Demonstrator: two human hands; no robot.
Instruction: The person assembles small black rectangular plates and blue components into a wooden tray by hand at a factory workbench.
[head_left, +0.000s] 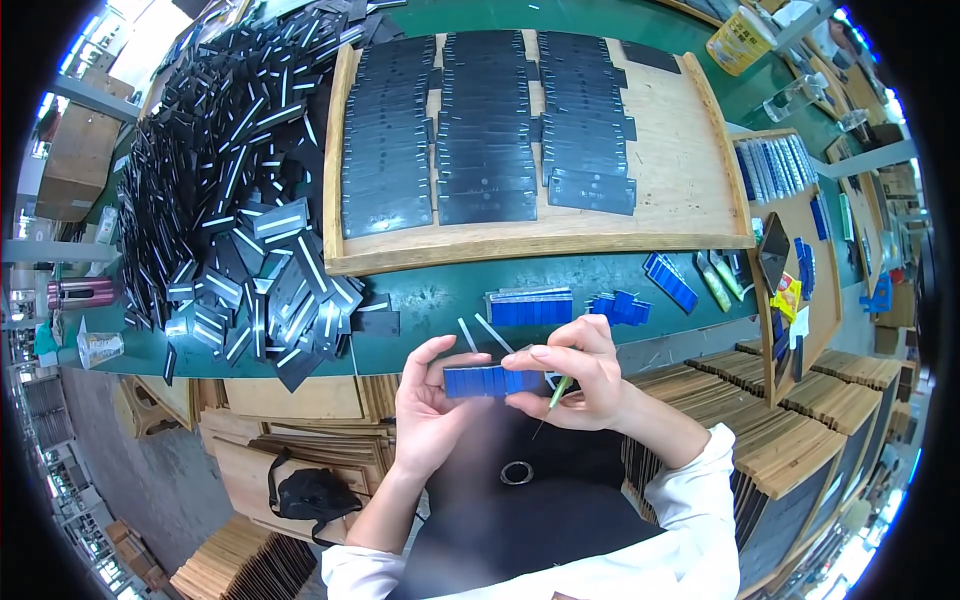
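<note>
In front of my body, above the table's near edge, my left hand (428, 415) grips the left end of a blue segmented strip (478, 382) that looks like a row of small solar cells. The fingers of my right hand (588, 375) pinch its right end. Also held in the right hand is a slim green-handled tool (560, 388) with a thin dark tip pointing down. Just beyond my hands lies a stack of blue strips (530, 308) on the green table. Smaller blue pieces (620, 308) sit right of it, then another blue strip bundle (670, 282).
Three columns of overlapping dark plates lie in a wooden tray (540, 246) at the back. A large heap of loose black plates (230, 160) covers the table's left. Two green-and-white tubes (715, 280) lie at right. Wooden boards (750, 445) are stacked below, right of me.
</note>
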